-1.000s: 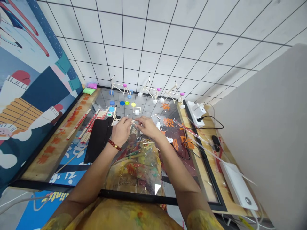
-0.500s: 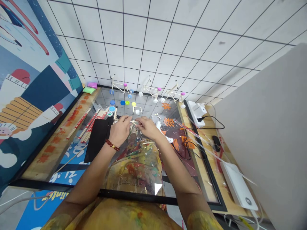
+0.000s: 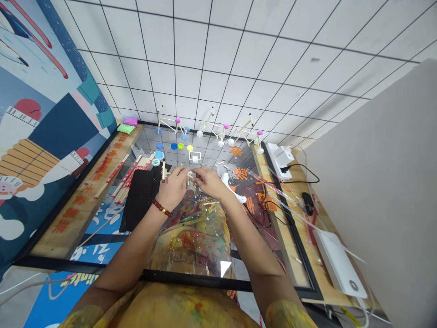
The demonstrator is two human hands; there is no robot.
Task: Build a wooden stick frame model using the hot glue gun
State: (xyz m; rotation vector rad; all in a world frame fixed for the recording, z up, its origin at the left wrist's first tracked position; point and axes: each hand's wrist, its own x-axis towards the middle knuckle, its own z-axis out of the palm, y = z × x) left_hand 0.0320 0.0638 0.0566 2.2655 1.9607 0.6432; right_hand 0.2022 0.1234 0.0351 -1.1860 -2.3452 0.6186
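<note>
My left hand (image 3: 173, 187) and my right hand (image 3: 210, 183) meet at the middle of the glass-topped table, pinching a small assembly of thin wooden sticks (image 3: 190, 175) between their fingertips. Its exact shape is mostly hidden by my fingers. Just below it stands a glass jar (image 3: 188, 196). A white hot glue gun (image 3: 232, 185) lies right of my right hand, and an upright wooden stick piece (image 3: 163, 172) stands left of my left hand. A black pad (image 3: 139, 202) lies under my left wrist's side.
Several finished stick models with coloured wheels (image 3: 213, 128) stand at the far edge, with colourful bottle caps (image 3: 174, 146) before them. A bundle of wooden sticks (image 3: 131, 175) lies left. Clear plastic rods (image 3: 273, 193), black cables, a power strip (image 3: 280, 160) and a white power bank (image 3: 337, 266) sit right.
Both hands have shifted slightly farther forward and closer together around the sticks. The glue gun now shows more fully beside my right hand.
</note>
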